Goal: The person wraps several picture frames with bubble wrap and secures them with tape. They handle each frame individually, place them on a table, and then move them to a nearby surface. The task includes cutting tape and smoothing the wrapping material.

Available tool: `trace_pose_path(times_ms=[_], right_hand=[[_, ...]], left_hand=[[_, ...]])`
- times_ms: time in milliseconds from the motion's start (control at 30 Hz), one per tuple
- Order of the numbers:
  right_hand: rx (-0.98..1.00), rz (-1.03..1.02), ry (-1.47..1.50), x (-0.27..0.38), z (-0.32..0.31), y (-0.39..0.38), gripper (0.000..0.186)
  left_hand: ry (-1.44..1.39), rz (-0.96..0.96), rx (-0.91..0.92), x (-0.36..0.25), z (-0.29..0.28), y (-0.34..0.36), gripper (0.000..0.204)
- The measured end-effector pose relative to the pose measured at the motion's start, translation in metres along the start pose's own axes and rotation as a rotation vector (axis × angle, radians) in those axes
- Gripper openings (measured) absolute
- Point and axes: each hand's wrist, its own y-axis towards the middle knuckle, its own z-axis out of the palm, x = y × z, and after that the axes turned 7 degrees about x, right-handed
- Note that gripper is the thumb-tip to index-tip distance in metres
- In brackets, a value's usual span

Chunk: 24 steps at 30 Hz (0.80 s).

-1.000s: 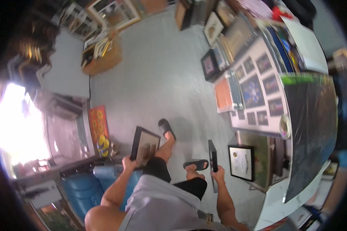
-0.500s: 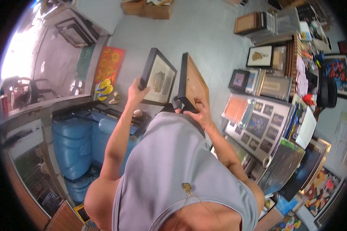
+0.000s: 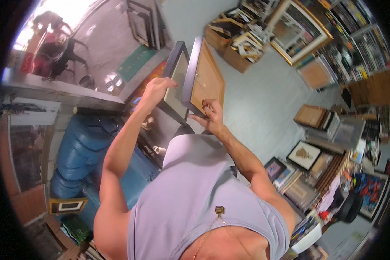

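My left hand (image 3: 158,92) grips the outer edge of a dark picture frame (image 3: 174,60). A pale mat with part of a picture shows inside it, mostly covered by the second frame. My right hand (image 3: 211,116) holds that second frame (image 3: 210,80) by its lower corner, thumb below and fingers bent on the back. Its brown backing board and a thin cord face right, and its dark side edge faces left. Both frames stand upright, tilted and close together in front of my body, with a narrow gap between them.
Left of me is a blue padded seat (image 3: 89,141). Cardboard boxes (image 3: 238,58) with frame scraps stand on the grey floor ahead, beside a gold-edged frame (image 3: 297,32). Stacked pictures (image 3: 304,155) line the right side. A green mat (image 3: 136,63) lies by the doorway.
My body has turned left, so the room has swung clockwise in view. The two frames have come closer together, the right one now overlapping the left. Both hands keep their hold.
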Motion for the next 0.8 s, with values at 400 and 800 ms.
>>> trace_pose_path(times_ms=[400,800], right_hand=[[0.167,-0.107,0.159,-0.066,0.229,0.237,0.045],[0.175,0.053,0.485,-0.105,0.437,0.449,0.038]], left_hand=[[0.042,-0.221,-0.286,0.040,-0.229,0.129,0.053],[0.028,-0.295,-0.429,0.155,-0.513,0.229,0.043]])
